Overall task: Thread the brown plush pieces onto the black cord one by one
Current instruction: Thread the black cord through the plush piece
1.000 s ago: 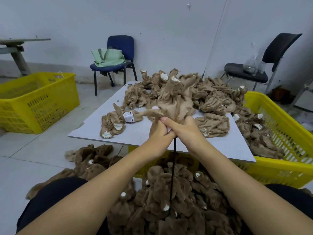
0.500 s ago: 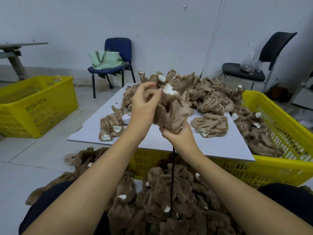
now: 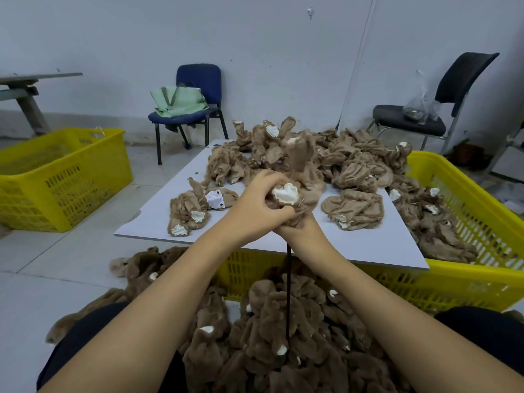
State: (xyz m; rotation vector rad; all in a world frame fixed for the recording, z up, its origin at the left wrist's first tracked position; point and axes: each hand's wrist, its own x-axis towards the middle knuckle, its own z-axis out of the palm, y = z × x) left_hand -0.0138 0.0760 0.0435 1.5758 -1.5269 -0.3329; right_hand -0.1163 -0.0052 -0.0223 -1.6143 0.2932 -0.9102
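Both hands meet over the near edge of the tabletop (image 3: 158, 222), bunched around one brown plush piece (image 3: 307, 191). The left hand (image 3: 259, 207) comes over the top, its grip curled tight into the fabric beside the piece's white patch (image 3: 285, 193), probably to gather the loose plush so it can be pushed down. The right hand (image 3: 302, 229) sits underneath, mostly hidden by the left hand and the fabric; its grip seems closed around the bottom of the piece where the black cord (image 3: 288, 293) comes out, though the fingers themselves cannot be seen.

The cord hangs straight down from the hands into the heap of darker plush (image 3: 283, 336) on the lap, which looks like the pieces already strung. Holding it taut and upright likely lets each new piece slide down by its own weight.

More unthreaded pieces (image 3: 354, 163) are piled across the far side of the tabletop within easy reach, spilling into the yellow crate (image 3: 487, 222) on the right. The task seems well underway, with plenty left.
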